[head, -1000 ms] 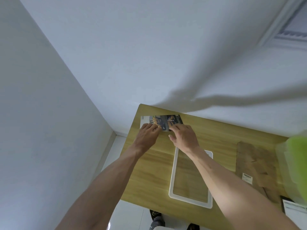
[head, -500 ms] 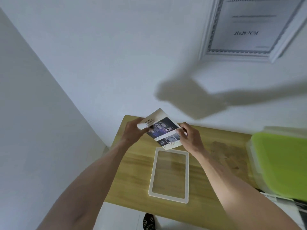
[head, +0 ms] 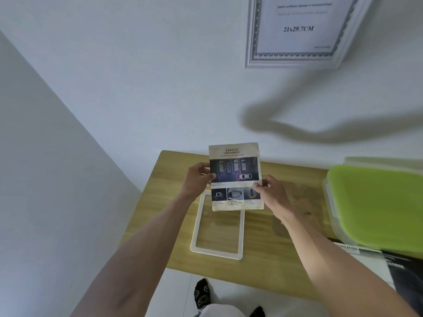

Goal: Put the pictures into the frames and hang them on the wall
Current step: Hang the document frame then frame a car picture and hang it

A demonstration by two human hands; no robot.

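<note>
Both hands, left and right, pinch a glossy rectangular picture mid-frame above a white frame on the wooden tabletop.

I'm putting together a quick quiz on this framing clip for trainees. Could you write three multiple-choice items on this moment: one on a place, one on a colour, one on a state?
1. Where does the white frame lie?
A. flat on the wooden table
B. on the green lid
C. hung on the wall

2. What colour is the lid of the plastic box at the right?
A. red
B. green
C. black

3. How is the SAFETY picture held?
A. lying loose inside the frame
B. pinched in one hand only
C. lifted over the frame by the left hand and the right hand

Answers: 1 A, the frame rests on the tabletop with wood showing through it. 2 B, the lid is bright green. 3 C, a hand grips each side edge of the sheet.
</note>
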